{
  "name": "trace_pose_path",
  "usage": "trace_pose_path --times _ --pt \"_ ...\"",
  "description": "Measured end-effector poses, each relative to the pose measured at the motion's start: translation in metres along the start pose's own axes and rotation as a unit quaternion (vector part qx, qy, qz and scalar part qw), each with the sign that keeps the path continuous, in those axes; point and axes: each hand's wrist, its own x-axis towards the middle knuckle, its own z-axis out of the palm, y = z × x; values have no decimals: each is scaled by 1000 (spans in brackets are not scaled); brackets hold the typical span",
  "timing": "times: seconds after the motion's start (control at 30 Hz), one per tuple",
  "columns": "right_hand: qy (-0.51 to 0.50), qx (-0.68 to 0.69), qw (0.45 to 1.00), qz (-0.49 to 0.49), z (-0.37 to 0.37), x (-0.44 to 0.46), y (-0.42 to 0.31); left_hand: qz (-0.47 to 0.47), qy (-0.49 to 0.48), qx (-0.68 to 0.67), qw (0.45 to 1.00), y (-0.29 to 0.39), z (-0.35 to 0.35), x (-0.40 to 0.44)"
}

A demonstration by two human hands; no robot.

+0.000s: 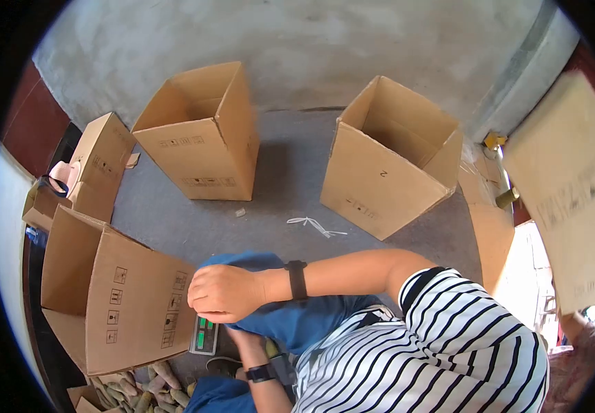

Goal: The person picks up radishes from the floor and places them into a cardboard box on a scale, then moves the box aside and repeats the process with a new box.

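My right hand (223, 294), with a black band at the wrist, is closed, its fingers curled in beside the right edge of an open cardboard box (132, 303). What those fingers hold, if anything, is hidden. Below it, my left hand (242, 339) shows only in part, between my blue-clad knee (242, 260) and the scale; its fingers are out of sight. A digital scale (204, 337) with a lit green display lies beside the box, near both hands. Elongated brown-green vegetables (163, 378), perhaps tubers, lie piled at the box's lower edge.
Two tall open cardboard boxes (194, 148) (390, 172) stand on the grey floor near the wall. White string (315, 225) lies between them and me. More cartons (101, 162) line the left side. A blurred cardboard sheet (569, 186) rises at right, near a bright opening.
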Motion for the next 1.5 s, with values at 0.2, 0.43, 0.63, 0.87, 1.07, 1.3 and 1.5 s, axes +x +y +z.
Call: trace_pose_path --times 0.2,0.43,0.63,0.87,1.07,1.3,1.5 --pt "12 -37 999 37 -15 -12 -1 355 25 221 908 171 98 -104" --pt "60 -122 982 135 -80 -27 -33 400 80 453 792 220 63 -154" --pt "61 -203 954 211 -125 -50 -33 359 86 670 644 219 -3 -149" --pt "84 -237 935 251 -128 -63 -14 297 63 809 504 195 -4 -174" --pt "147 -360 880 274 -153 -64 43 340 93 813 464 191 -5 -170" --pt "142 -389 840 349 -153 -98 81 309 105 820 470 192 -8 -172" --pt "106 -361 834 403 -139 -131 89 295 109 828 464 191 -2 -169"
